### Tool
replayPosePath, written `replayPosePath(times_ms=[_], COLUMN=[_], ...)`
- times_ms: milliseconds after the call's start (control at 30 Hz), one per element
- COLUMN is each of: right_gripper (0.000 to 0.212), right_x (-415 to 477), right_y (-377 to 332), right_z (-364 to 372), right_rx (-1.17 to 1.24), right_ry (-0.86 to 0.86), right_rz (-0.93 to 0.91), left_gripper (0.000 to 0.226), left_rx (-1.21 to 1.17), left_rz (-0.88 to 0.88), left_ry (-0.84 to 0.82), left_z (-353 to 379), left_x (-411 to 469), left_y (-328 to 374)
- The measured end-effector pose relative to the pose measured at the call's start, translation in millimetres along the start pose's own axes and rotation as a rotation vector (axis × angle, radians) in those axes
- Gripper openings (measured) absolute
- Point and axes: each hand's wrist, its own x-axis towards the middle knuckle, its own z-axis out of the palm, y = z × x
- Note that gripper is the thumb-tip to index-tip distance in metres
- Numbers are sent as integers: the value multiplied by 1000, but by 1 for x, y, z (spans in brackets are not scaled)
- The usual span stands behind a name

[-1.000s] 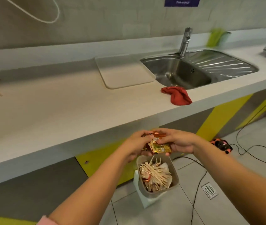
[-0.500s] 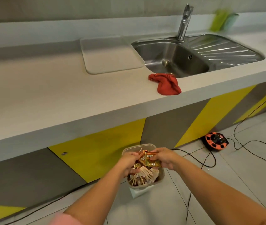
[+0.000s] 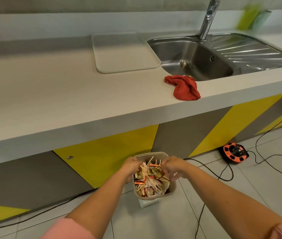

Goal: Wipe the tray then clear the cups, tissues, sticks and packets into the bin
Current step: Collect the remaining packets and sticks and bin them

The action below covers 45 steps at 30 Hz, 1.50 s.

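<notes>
Both hands are held low over a beige bin [image 3: 172, 186] that stands on the tiled floor in front of the counter. The left hand [image 3: 131, 167] is placed at the bin's left rim with its fingers curled inward; whether a packet is pinched there cannot be told. The right hand [image 3: 173, 167] is held above the right side, its fingers [image 3: 171, 177] stretched loosely downward and blurred, just beside a cluster of brown and orange sauce packets [image 3: 155, 172]. These packets are seen on top of a heap of wooden sticks [image 3: 151, 183] that fills the bin. Up on the white counter [image 3: 50, 94], a pale tray [image 3: 124, 52] is laid flat just left of the steel sink [image 3: 195, 62], and a crumpled red cloth [image 3: 186, 88] is draped at the sink's front edge. An orange cable reel [image 3: 234, 152] is seen on the floor to the right
</notes>
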Motion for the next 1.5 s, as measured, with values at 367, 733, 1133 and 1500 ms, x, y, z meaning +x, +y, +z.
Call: replayPosePath(times_ms=[367, 733, 1133, 1500], right_gripper=[32, 38, 31, 28], right_x=[-43, -119, -152, -117], right_y=[-94, -243, -388, -468], right_z=[36, 96, 185, 240], right_rx=[-616, -836, -747, -747], right_ry=[-41, -162, 88, 81], right_rz=[-254, -434, -771, -799], left_gripper=[28, 32, 22, 20], left_rx=[608, 815, 516, 420], left_rz=[258, 410, 486, 405], left_ry=[-77, 48, 568, 723], left_z=[-65, -218, -395, -494], left_x=[-49, -124, -152, -128], left_y=[28, 54, 49, 44])
